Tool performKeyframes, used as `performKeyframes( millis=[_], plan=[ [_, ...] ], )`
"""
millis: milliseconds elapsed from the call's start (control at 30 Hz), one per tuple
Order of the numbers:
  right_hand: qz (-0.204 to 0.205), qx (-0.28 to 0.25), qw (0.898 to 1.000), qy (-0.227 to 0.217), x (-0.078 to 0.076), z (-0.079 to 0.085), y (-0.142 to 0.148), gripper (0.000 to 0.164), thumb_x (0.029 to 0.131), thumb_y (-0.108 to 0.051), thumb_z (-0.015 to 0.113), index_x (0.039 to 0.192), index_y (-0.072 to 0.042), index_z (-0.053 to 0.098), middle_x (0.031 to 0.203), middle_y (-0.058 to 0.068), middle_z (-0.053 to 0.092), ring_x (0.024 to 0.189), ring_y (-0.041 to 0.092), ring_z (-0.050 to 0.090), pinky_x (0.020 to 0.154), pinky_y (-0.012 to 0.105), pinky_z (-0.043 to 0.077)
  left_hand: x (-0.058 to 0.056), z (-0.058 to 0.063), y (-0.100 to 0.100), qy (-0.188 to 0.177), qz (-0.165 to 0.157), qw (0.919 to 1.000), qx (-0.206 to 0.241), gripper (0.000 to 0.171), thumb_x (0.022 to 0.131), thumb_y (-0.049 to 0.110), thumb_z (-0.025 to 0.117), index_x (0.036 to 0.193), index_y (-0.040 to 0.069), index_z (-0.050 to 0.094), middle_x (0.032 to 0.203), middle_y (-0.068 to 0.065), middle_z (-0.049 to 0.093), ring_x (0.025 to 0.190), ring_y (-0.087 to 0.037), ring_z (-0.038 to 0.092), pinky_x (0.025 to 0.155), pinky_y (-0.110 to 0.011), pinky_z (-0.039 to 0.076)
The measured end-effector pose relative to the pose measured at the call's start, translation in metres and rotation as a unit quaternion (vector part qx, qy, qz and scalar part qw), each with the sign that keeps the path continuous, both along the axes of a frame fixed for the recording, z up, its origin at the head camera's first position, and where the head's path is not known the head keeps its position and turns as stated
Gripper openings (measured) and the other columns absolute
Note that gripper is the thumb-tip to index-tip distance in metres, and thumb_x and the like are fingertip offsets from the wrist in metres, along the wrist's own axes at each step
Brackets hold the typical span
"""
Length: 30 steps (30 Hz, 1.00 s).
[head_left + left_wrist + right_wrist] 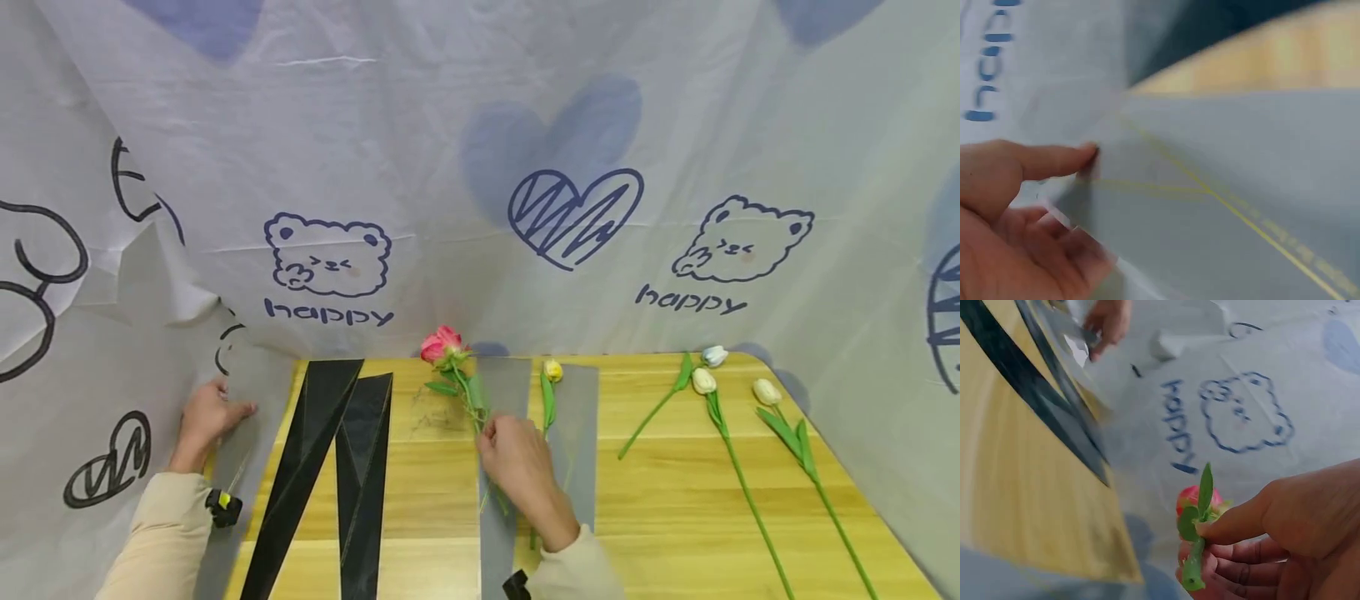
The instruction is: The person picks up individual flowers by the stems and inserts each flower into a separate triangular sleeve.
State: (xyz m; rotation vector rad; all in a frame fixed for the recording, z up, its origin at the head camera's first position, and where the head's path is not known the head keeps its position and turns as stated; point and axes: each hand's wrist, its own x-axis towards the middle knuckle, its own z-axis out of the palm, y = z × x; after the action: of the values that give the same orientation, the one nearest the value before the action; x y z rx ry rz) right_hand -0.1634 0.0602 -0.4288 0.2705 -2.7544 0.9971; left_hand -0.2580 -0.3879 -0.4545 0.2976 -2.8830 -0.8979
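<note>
My left hand [204, 421] is beyond the table's left edge, thumb above and fingers below the corner of a grey wrapping-paper sheet [1147, 231] with thin gold lines. That pinch shows close up in the left wrist view. Over the middle of the table, my right hand [517, 458] pinches the green stem of a pink rose [442, 343] between thumb and fingers. Its bloom points away towards the back cloth. In the right wrist view the cut stem end [1193, 578] sticks out below the fingers, with green leaves [1205, 490] near the bloom.
Two folded black paper strips [300, 450] lie at the table's left. Grey strips [581, 475] run down its middle, with a yellow tulip [552, 371] beside my right hand. White tulips [703, 382] and a pale blue one [714, 357] lie right. Printed cloth [450, 275] hangs behind.
</note>
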Motion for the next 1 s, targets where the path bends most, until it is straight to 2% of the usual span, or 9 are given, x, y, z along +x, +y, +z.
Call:
performKeyframes(
  millis=[133,300,400,500,567,667,733,867,1000],
  plan=[
    [-0.001,-0.010,1.000,0.007,-0.002,0.014,0.024,0.021,0.094,-0.008,0.073,0.075,-0.010,0.063,0.063,-0.005,0.054,0.052,0.008,0.046,0.049,0.026,0.038,0.001,0.031,0.009,-0.061,-0.066,0.9934,0.072,0.067,0.094,0.010,0.066,0.142,-0.021,0.029,0.126,-0.048,0.044,0.110,-0.057,0.050,0.083,-0.054,0.051],
    [0.005,-0.041,0.999,0.010,-0.008,0.022,0.047,0.010,0.097,-0.011,0.071,0.087,-0.009,0.069,0.073,-0.004,0.062,0.059,0.008,0.055,0.055,0.028,0.045,0.007,0.064,0.035,-0.075,-0.145,0.9714,0.173,0.080,0.102,0.007,0.057,0.161,-0.003,0.005,0.154,-0.043,0.022,0.137,-0.061,0.031,0.107,-0.069,0.035],
    [0.009,-0.079,0.997,0.009,-0.014,0.022,0.060,0.006,0.098,-0.012,0.070,0.094,-0.007,0.071,0.078,-0.002,0.067,0.065,0.010,0.062,0.058,0.028,0.049,0.011,0.078,0.055,-0.049,-0.182,0.9566,0.222,0.072,0.105,0.006,0.054,0.163,0.002,0.011,0.152,-0.035,0.033,0.126,-0.045,0.048,0.101,-0.056,0.047],
    [0.010,-0.136,0.991,0.005,-0.018,0.021,0.074,0.005,0.099,-0.009,0.070,0.099,-0.005,0.072,0.084,0.004,0.071,0.066,0.014,0.066,0.058,0.028,0.053,0.014,0.085,0.077,-0.031,-0.202,0.9345,0.292,0.068,0.105,0.001,0.050,0.163,0.007,0.016,0.141,-0.018,0.046,0.113,-0.020,0.051,0.094,-0.038,0.049],
    [0.012,-0.188,0.982,0.003,-0.021,0.022,0.083,0.007,0.099,-0.007,0.069,0.102,-0.001,0.071,0.087,0.010,0.072,0.065,0.017,0.067,0.056,0.029,0.055,0.017,0.087,0.093,-0.030,-0.204,0.9111,0.357,0.069,0.102,-0.004,0.048,0.163,0.009,0.017,0.134,-0.008,0.049,0.112,-0.013,0.050,0.096,-0.033,0.046],
    [0.013,-0.272,0.962,-0.007,-0.024,0.023,0.096,0.013,0.100,-0.005,0.066,0.107,0.005,0.069,0.092,0.019,0.072,0.065,0.022,0.069,0.055,0.030,0.057,0.022,0.087,0.116,-0.038,-0.188,0.8800,0.435,0.073,0.103,-0.003,0.049,0.165,0.015,0.015,0.130,0.001,0.049,0.116,-0.012,0.048,0.101,-0.034,0.041],
    [0.006,-0.317,0.948,-0.014,-0.025,0.024,0.103,0.017,0.101,-0.006,0.066,0.110,0.007,0.068,0.095,0.021,0.072,0.069,0.024,0.070,0.059,0.033,0.059,0.024,0.086,0.131,-0.039,-0.171,0.8689,0.463,0.067,0.107,0.008,0.050,0.165,0.016,0.018,0.136,-0.005,0.049,0.124,-0.019,0.047,0.105,-0.038,0.039],
    [-0.029,-0.378,0.925,-0.035,-0.026,0.022,0.113,0.022,0.102,-0.012,0.067,0.114,0.006,0.066,0.095,0.014,0.073,0.073,0.021,0.071,0.064,0.036,0.061,0.027,0.085,0.156,-0.034,-0.157,0.8724,0.462,0.069,0.111,0.029,0.045,0.165,0.006,0.009,0.166,-0.017,0.018,0.151,-0.031,0.017,0.122,-0.050,0.013],
    [-0.054,-0.406,0.911,-0.051,-0.025,0.019,0.117,0.024,0.101,-0.014,0.068,0.114,0.006,0.065,0.091,0.006,0.074,0.073,0.018,0.070,0.063,0.034,0.060,0.029,0.082,0.174,-0.014,-0.170,0.8688,0.465,0.064,0.111,0.010,0.040,0.162,-0.002,0.005,0.169,-0.019,-0.001,0.155,-0.032,-0.001,0.123,-0.048,0.000]
  ],
)
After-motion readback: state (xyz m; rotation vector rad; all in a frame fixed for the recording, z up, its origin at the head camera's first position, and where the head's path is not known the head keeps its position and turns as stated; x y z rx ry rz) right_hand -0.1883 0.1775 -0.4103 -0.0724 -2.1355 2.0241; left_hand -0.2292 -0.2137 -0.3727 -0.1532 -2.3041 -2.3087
